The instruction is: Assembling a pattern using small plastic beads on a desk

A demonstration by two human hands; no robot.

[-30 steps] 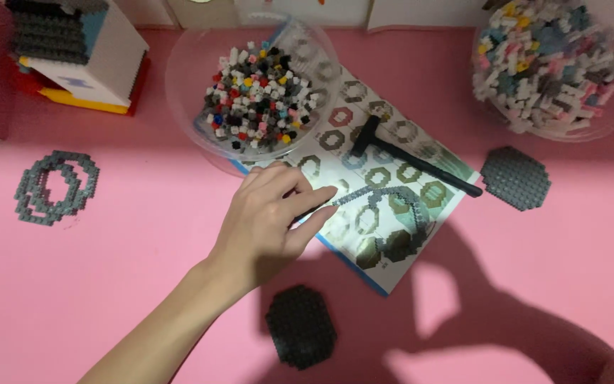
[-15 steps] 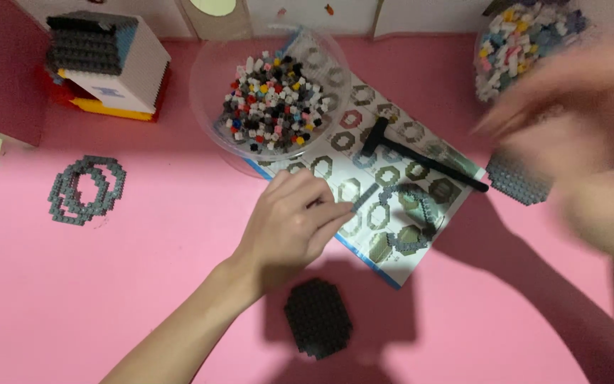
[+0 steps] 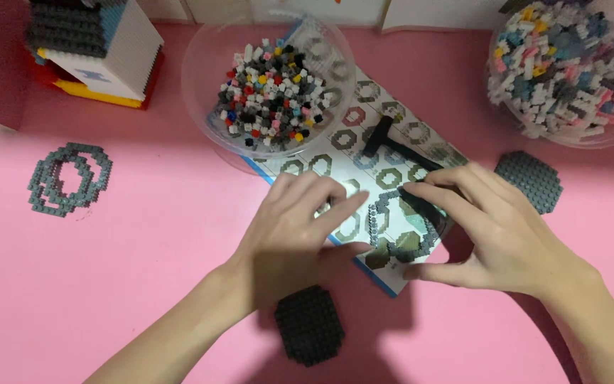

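I see both hands on the instruction sheet [image 3: 342, 142], left hand [image 3: 296, 231] fingers pressed flat beside a grey brick ring [image 3: 399, 224], right hand [image 3: 495, 231] fingers pinching the ring's edge, bowl of bricks [image 3: 207, 78] behind

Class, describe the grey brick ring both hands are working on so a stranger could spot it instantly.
Start at the instruction sheet on the pink table. Between the left hand and right hand lies the grey brick ring. Unlike the solid dark plates nearby, it is hollow.
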